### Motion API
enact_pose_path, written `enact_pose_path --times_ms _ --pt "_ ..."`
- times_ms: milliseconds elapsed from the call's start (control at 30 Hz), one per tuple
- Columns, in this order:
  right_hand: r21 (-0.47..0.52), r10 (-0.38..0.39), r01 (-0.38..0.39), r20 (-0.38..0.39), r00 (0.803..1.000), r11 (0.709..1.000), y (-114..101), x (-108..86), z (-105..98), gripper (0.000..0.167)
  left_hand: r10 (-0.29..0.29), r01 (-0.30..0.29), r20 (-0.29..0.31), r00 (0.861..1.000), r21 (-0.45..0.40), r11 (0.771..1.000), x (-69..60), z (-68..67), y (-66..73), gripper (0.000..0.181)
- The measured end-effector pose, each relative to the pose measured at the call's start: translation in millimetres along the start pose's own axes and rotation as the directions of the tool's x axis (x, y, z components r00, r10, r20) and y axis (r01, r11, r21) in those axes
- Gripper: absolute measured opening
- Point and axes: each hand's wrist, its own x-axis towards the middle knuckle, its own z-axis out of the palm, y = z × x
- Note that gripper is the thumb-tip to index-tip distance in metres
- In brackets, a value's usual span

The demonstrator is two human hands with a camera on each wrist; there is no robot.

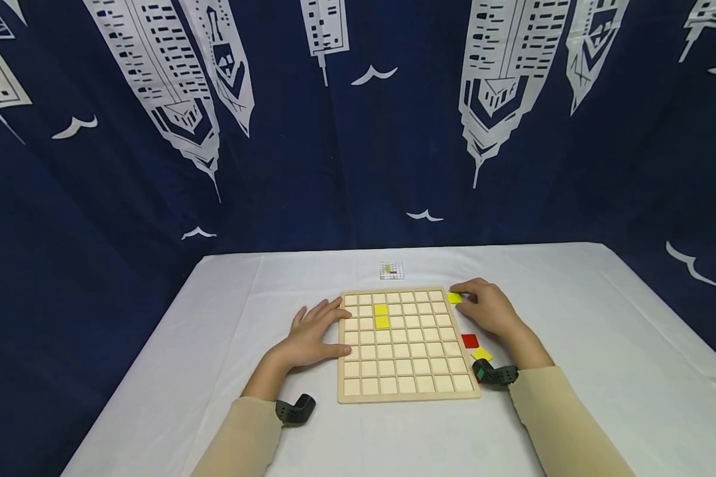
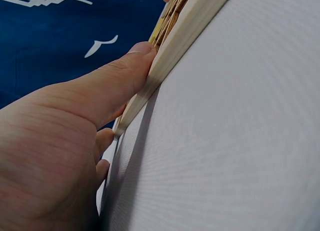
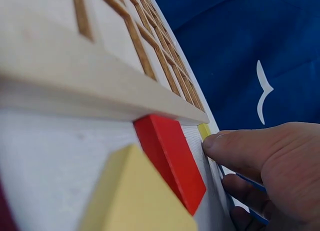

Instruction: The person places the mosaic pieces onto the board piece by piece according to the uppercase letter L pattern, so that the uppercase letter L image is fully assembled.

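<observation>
On the white cloth-covered surface (image 1: 149,397) we have a pale wooden grid board (image 1: 408,397) lying between our hands. Our left hand (image 1: 310,343) rests at the board's left rim, its grip spread wide, thumb touching the wood. With our right hand (image 1: 490,308) we keep a narrow grip, pinching a flat yellow square tile (image 1: 454,298) just beside the board's far right corner. Closer to the surface's near edge, beside the board's right rim, lie a flat red square tile (image 1: 470,341) and a loose yellow tile (image 1: 482,354). Near the surface's far edge lies a small printed grid card (image 1: 391,270).
</observation>
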Motion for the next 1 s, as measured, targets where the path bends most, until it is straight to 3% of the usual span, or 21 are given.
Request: enact_pose_path --times_ms 500,1000 --pt "-0.003 0.032 -0.032 0.005 0.999 0.999 -1.5 0.4 0.5 0.026 0.016 -0.016 -0.024 1.000 0.001 1.000 -2.4 1.6 -2.2 0.062" --pt "0.012 0.074 -0.074 0.021 0.997 0.997 -1.0 -3.1 -1.7 0.026 0.010 -0.010 -0.008 1.000 0.012 1.000 -0.2 2.1 -0.1 0.066"
